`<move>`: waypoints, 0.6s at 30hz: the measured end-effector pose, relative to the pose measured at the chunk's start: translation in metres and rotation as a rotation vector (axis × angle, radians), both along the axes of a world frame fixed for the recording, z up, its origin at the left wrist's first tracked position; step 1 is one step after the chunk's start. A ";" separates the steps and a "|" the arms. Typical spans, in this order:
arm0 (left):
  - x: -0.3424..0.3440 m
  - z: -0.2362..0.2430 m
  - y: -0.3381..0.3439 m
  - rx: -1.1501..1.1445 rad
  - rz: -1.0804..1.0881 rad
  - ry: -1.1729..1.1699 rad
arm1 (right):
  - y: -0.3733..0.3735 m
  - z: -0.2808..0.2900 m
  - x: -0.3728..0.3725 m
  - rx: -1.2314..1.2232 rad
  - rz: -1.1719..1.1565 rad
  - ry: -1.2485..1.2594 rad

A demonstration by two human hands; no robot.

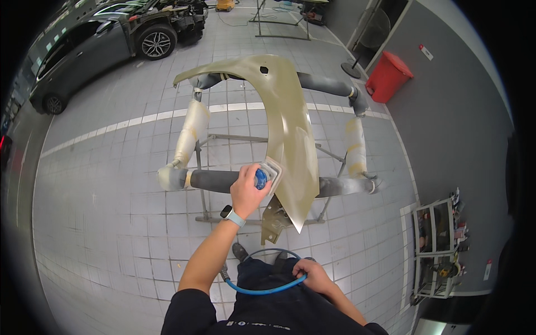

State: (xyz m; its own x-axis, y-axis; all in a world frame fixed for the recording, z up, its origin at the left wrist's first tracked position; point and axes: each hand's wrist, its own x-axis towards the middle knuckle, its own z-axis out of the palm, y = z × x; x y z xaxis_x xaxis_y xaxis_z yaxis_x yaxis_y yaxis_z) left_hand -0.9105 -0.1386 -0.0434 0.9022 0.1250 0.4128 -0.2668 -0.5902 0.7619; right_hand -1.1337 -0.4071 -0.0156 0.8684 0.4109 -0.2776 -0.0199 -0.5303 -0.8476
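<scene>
My left hand (244, 192), with a watch (231, 215) on its wrist, is wrapped round a sander (261, 179) with a blue top. The sander's pale, squarish pad (276, 172) lies against the left edge of an olive-coloured car fender (293, 120). Down by my waist, my right hand (314, 274) is closed round a blue hose (262, 292), which loops across in front of my body toward my left forearm. The fender's pointed end faces me, and a bracket (273, 220) shows beneath it. Whether the hose joins the sander is hidden by my arm.
A stand with padded bars (215, 181) carries the fender. At the far left is a dark grey car (95, 53) with its front end stripped. A red bin (389, 77) and a standing fan (373, 33) are by the right wall, with a loaded shelf cart (438, 248) nearer me.
</scene>
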 end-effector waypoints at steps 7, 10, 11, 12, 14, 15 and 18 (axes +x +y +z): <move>-0.056 -0.001 -0.038 0.252 -0.034 -0.116 | -0.026 -0.009 -0.001 -0.036 0.082 -0.014; -0.079 -0.007 -0.057 0.297 -0.031 -0.154 | -0.046 -0.016 -0.006 -0.026 0.094 -0.018; -0.086 -0.010 -0.064 0.307 -0.029 -0.163 | -0.053 -0.018 -0.006 -0.016 0.102 -0.018; -0.094 -0.012 -0.070 0.328 -0.026 -0.161 | -0.061 -0.019 -0.007 -0.020 0.117 -0.012; -0.111 -0.017 -0.085 0.337 -0.010 -0.138 | -0.077 -0.020 -0.008 -0.023 0.151 -0.013; -0.121 -0.020 -0.092 0.340 -0.005 -0.114 | -0.084 -0.021 -0.010 -0.022 0.166 -0.006; -0.148 -0.027 -0.113 0.393 -0.009 -0.103 | -0.102 -0.023 -0.013 -0.026 0.248 -0.033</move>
State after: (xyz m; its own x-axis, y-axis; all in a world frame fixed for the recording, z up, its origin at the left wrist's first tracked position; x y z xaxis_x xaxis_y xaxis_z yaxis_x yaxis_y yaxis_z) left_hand -1.0588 -0.2517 -0.0704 0.8540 -0.0678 0.5158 -0.3362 -0.8286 0.4477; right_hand -1.1469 -0.5096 -0.0389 0.7510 0.6053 -0.2639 0.1409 -0.5374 -0.8315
